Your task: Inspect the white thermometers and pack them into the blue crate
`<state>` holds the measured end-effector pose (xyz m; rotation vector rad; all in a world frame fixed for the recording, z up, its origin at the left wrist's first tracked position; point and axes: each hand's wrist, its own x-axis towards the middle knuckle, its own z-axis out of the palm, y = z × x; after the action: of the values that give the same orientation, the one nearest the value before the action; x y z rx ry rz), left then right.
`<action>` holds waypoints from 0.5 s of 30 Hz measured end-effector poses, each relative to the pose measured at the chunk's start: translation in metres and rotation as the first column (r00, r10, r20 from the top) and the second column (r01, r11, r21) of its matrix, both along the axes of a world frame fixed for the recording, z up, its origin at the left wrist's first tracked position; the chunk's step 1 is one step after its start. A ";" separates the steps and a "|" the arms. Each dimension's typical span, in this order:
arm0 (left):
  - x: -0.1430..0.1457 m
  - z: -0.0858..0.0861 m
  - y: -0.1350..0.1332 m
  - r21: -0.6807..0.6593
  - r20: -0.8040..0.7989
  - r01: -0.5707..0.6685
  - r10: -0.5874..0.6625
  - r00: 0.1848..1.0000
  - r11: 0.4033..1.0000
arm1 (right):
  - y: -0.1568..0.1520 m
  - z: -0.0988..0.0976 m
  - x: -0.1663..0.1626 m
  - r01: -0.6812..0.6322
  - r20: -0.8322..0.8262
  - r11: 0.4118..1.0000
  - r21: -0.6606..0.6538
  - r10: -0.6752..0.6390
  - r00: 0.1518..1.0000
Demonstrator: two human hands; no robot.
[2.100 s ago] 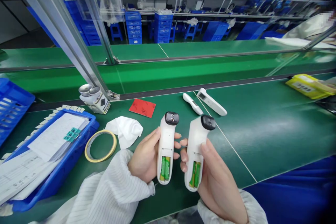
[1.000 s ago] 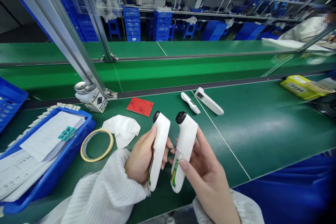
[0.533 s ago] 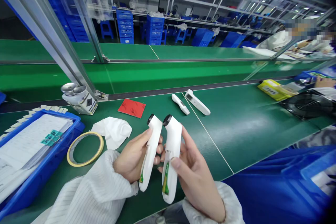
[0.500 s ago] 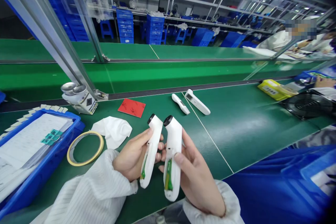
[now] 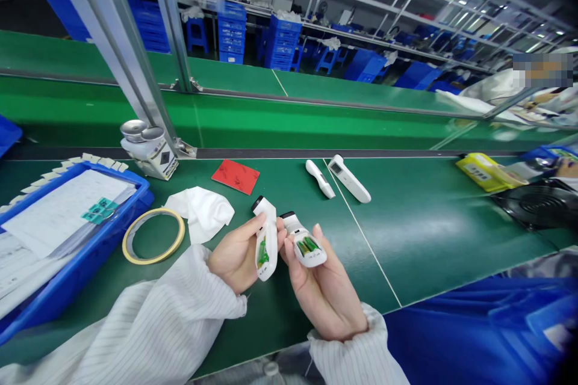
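Green-topped table in a factory workshop, two hands each holding a white thermometer just above it.
The left hand wraps closed around a white plastic infrared thermometer, held upright with green batteries showing in its open end. The right hand is cupped, cradling a second white plastic thermometer tilted nearly flat, with two green batteries facing up. Both are just beside each other over the table. Farther ahead lie two more white thermometers near a red card. To the left sit a crumpled white cloth, a ring of yellow-edged tape and a blue plastic tray holding papers.
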<state>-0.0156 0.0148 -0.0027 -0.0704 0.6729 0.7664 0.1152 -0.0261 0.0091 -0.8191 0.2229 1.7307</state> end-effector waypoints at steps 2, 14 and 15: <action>0.000 0.000 0.000 -0.005 -0.012 -0.016 0.016 1.000 1.000 | 0.001 0.000 0.000 0.011 -0.021 1.000 -0.021 -0.012 1.000; 0.000 -0.004 -0.004 0.356 -0.152 0.026 0.031 0.988 0.934 | -0.017 0.005 0.009 -0.216 0.439 0.954 0.209 0.106 0.892; 0.000 -0.003 -0.006 0.437 -0.251 0.039 0.080 0.965 0.898 | -0.019 0.007 0.011 -0.226 0.501 0.944 0.241 0.078 0.862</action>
<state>-0.0151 0.0088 -0.0056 0.4476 0.7361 0.9434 0.1264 -0.0455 0.0164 -1.0399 -0.4450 1.5912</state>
